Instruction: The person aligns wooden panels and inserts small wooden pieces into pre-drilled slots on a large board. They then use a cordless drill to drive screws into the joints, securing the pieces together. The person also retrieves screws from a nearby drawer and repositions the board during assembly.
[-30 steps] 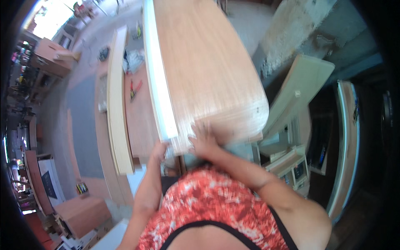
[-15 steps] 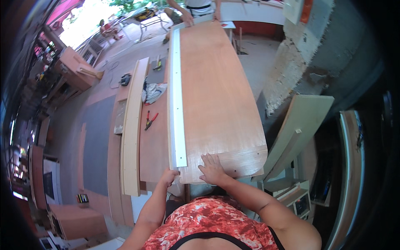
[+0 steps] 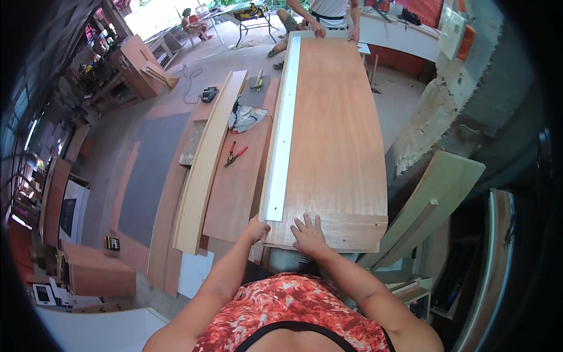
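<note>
A long reddish-brown wooden panel (image 3: 337, 129) stretches away from my body, with a white strip (image 3: 284, 141) fixed along its left side by small dark screws or holes. My left hand (image 3: 256, 230) is closed round the panel's near left corner, just below the strip's end. On the panel's near end my right hand (image 3: 309, 236) lies flat, fingers spread. At the far end, a co-worker's two hands (image 3: 318, 29) rest at the panel's edge.
Left of the panel are red-handled pliers (image 3: 236, 154), a grey cloth bundle (image 3: 246, 118), a long pale board (image 3: 212, 152) and a dark power tool (image 3: 209, 94). A rough concrete pillar (image 3: 437, 111) and a leaning board (image 3: 437, 199) stand close on the right.
My view has turned, so the panel and the co-worker appear farther right. My right hand's fingers are more spread and point more forward. The left hand keeps its hold on the corner.
</note>
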Available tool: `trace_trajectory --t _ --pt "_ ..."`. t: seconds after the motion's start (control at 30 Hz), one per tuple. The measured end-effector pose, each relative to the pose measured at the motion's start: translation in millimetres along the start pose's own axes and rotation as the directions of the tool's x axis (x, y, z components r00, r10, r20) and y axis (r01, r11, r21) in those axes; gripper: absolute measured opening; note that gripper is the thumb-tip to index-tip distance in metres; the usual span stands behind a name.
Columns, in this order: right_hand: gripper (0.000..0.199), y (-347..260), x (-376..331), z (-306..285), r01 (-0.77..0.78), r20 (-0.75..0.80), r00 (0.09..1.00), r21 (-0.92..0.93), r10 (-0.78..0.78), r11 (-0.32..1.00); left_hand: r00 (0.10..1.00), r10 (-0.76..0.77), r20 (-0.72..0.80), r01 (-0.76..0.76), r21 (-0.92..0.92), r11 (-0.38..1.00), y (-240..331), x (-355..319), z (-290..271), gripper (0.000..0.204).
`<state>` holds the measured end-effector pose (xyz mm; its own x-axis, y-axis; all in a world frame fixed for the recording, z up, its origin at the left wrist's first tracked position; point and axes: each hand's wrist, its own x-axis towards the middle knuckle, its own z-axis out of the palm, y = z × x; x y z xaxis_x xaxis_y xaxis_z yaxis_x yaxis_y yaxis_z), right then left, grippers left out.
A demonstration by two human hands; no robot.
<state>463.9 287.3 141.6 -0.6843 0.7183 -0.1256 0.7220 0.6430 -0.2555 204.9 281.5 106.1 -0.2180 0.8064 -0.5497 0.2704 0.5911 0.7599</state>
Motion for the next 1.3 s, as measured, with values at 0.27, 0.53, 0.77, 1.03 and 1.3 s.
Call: trace_trajectory --t 0.27,0.53,0.77,1.03,1.3 --pt "0.065 -24.4 -19.8 -5.3 -0.019 -0.218 0.976 -0.052 0.007 0.998 0.983 0.141 -0.12 -0.157 -0.143 0.977 -26.9 31.4 -10.1 0.052" --pt "0.059 -79.2 -250.8 89.7 -0.511 0.272 0.857 0.56 0.438 0.651 0.989 0.125 -0.074 -0.136 -0.165 0.977 -98.1 -62.7 -28.4 0.077" --pt "0.04 -120.3 -459.6 320.3 -0.628 0.816 0.418 0.577 0.399 -0.522 0.817 -0.552 0.165 0.456 0.402 0.794 -260.8 -131.2 -16.4 0.057" --pt "0.028 -145.0 -500.3 362.0 -0.905 0.619 0.394 0.131 0.679 0.406 0.799 -0.49 0.348 0.256 0.54 0.801 -271.9 -142.5 -12.2 0.056" --pt "0.034 -119.0 -429.9 373.5 -0.836 0.389 0.119 0.536 0.913 -0.119 0.806 -0.486 0.338 0.223 0.587 0.778 -245.2 -141.5 -7.2 0.055"
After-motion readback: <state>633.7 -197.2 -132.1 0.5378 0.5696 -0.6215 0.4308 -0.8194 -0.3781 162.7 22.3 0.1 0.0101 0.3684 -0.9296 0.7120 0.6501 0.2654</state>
